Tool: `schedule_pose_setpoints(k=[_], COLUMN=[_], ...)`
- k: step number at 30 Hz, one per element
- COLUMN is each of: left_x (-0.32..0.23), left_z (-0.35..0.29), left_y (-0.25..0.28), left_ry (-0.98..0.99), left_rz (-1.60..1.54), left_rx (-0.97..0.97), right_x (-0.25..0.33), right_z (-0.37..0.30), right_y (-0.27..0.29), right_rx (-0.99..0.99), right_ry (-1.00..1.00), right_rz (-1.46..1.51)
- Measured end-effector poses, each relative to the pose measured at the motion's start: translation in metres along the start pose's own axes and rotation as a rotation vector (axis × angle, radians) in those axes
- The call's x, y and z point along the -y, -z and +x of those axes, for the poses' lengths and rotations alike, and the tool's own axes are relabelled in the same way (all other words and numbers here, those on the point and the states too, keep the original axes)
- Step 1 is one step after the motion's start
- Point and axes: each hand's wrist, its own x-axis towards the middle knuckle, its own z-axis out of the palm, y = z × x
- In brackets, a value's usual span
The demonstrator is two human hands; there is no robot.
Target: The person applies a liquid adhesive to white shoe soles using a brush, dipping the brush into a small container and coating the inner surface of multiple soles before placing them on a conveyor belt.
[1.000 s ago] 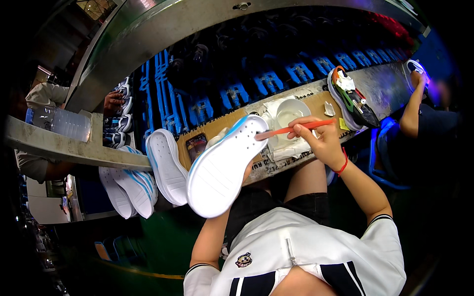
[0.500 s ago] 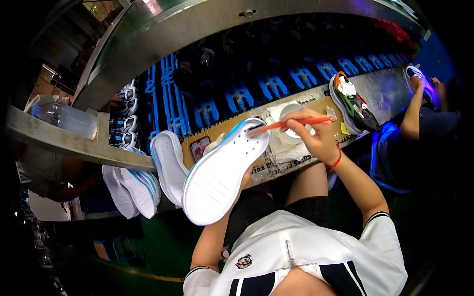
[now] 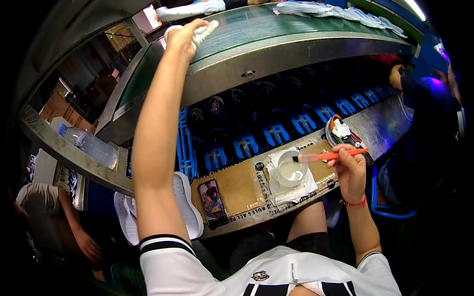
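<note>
In the head view, we notice that the perforated white sole with a light blue edge no longer sits between the hands; the left hand (image 3: 181,39) now stretches far up over the long green conveyor belt (image 3: 256,32), with white fabric-like material about its fingers; we cannot tell whether it grasps anything or has released the sole; a white, shoe-shaped piece (image 3: 192,9) lies just beyond it, but we cannot tell if that is the same one; more white soles (image 3: 340,12) line the belt's far side; the right hand (image 3: 349,170) grips a slim orange-handled brush (image 3: 326,156), its dark tip now over the round white bowl (image 3: 282,176) of cloudy liquid; so, we judge, brushing on that sole is paused or finished, and the brush is back at its liquid; beside the left forearm, two pale perforated soles (image 3: 189,209) remain; the black phone (image 3: 213,202) lies on the brown cardboard (image 3: 242,187), now in fuller view.
</note>
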Motion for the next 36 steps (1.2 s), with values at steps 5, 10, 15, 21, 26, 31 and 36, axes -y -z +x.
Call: schedule_pose_setpoints(k=[5, 10, 15, 21, 26, 31, 36], left_x=[0.023, 0.057, 0.087, 0.094, 0.006, 0.045, 0.129], left_z=[-0.111, -0.222, -0.260, -0.263, -0.231, -0.290, -0.361], left_y=[0.006, 0.117, 0.182, 0.204, 0.136, 0.162, 0.158], left_ry=[-0.607, -0.283, -0.174, 0.202, 0.297, 0.597, 0.753], left_rz=[0.944, 1.713, 1.948, 2.079, 1.751, 0.954, -0.361], left_rx=[0.150, 1.241, 1.562, 1.237, 1.232, 0.512, 0.041], right_x=[-0.024, -0.048, -0.060, -0.069, -0.060, -0.083, -0.074], right_z=[-0.027, -0.041, -0.044, -0.041, -0.011, 0.032, 0.040], right_y=[0.036, 0.039, 0.027, 0.022, 0.030, 0.037, 0.024], right_rx=[-0.080, -0.066, -0.032, -0.006, 0.002, 0.111, 0.153], right_ry=[-0.128, -0.245, -0.272, -0.299, -0.099, -0.008, -0.068], right_rz=[-0.129, -0.107, -0.131, -0.171, -0.502, -0.836, -1.115])
